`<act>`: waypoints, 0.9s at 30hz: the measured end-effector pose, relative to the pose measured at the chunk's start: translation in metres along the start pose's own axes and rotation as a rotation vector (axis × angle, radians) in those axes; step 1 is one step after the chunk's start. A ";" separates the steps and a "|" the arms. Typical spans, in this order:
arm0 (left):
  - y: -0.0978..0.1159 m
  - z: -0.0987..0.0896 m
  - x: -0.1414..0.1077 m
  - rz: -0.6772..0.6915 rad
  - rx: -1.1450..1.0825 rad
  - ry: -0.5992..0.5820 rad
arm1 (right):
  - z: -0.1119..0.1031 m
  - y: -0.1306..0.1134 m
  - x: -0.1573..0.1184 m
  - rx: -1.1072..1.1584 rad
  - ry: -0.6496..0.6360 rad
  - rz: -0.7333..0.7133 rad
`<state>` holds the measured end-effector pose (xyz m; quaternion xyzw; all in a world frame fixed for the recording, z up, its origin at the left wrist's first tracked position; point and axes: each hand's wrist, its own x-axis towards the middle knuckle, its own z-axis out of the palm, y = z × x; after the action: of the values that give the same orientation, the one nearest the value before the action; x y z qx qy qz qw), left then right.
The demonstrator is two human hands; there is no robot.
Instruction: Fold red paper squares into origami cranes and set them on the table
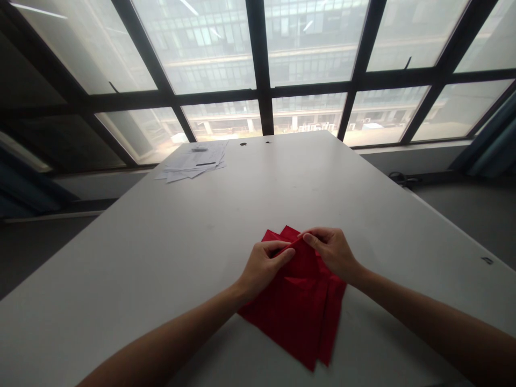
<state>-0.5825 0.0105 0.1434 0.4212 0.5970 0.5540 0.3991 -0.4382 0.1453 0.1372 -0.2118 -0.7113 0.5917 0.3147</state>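
Head view: the left hand (261,267) and right hand (332,250) pinch the red cloth (301,306) between thumbs and fingers, lower centre of the frame; papers (189,164) lie on the table (161,242), upper left.

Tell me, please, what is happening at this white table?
A person is handling a thin, folded red sheet with two bare hands; whether it is cloth or paper, I cannot tell. The left hand and the right hand pinch its upper edge, close together. Its lower corners spread toward the person over the white table. Loose papers lie at the far left, near the windows.
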 end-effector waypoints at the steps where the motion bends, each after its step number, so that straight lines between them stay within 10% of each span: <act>1: -0.001 0.000 0.000 0.005 0.000 0.003 | 0.000 0.000 0.000 0.005 0.002 -0.003; 27: -0.006 0.002 0.001 0.067 0.124 0.052 | 0.006 0.004 0.000 0.019 -0.022 0.023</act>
<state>-0.5813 0.0122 0.1372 0.4505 0.6257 0.5398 0.3380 -0.4429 0.1422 0.1328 -0.2103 -0.7068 0.6042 0.3021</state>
